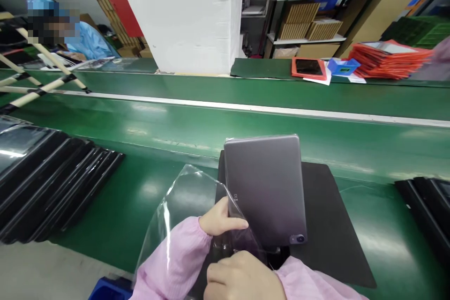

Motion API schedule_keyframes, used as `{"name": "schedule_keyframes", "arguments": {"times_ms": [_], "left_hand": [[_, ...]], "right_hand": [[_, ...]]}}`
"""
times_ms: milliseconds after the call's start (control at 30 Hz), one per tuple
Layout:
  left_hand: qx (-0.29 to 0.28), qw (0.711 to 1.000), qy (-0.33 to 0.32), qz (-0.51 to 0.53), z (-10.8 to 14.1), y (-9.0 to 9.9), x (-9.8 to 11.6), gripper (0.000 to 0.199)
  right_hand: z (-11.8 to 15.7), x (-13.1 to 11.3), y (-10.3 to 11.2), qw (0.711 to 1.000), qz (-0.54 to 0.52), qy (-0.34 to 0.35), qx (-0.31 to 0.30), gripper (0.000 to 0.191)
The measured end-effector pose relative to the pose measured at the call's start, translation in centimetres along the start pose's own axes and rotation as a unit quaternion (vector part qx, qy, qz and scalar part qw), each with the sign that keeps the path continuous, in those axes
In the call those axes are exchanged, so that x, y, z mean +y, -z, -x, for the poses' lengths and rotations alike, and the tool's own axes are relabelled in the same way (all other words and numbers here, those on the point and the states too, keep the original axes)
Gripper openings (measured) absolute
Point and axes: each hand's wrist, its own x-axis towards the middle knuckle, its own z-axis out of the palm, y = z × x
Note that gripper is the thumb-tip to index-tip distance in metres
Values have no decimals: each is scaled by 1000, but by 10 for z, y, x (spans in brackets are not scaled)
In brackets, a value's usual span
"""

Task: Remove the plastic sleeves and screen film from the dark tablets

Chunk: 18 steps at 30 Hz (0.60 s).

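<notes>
A dark grey tablet (265,187) is held tilted up with its back and camera lens facing me. My left hand (222,219) grips it at the left edge, thumb lying over the back. Below, close to my body, my right hand (242,277) is closed with curled fingers. Clear plastic film (183,192) runs from near the right hand up past the tablet's left edge and across my left forearm. The right hand seems closed on this film, though its fingertips are hidden. Beneath the tablet lies a black mat (330,225).
Black flat sleeves (70,173) lie overlapping at left; more dark ones (427,211) are at right. A conveyor belt (197,126) crosses ahead. Beyond it are a red-framed tablet (309,68), a blue box (342,67) and stacked red cases (386,61). A person in blue (89,40) sits far left.
</notes>
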Motion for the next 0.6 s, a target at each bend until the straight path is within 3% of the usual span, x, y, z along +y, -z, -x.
{"name": "schedule_keyframes", "arguments": {"times_ms": [67, 200, 333, 600], "left_hand": [[-2, 1000, -10, 1, 0, 1, -3, 55], [-7, 1000, -22, 2, 0, 4, -11, 57], [21, 1000, -6, -6, 2, 5, -13, 61], [81, 993, 83, 3, 8, 5, -11, 49]], "right_hand": [[6, 2, -5, 999, 11, 6, -45, 36], [11, 1, -5, 998, 22, 6, -57, 35], [5, -6, 3, 998, 50, -17, -41, 29], [-5, -5, 13, 999, 18, -52, -3, 16]]}}
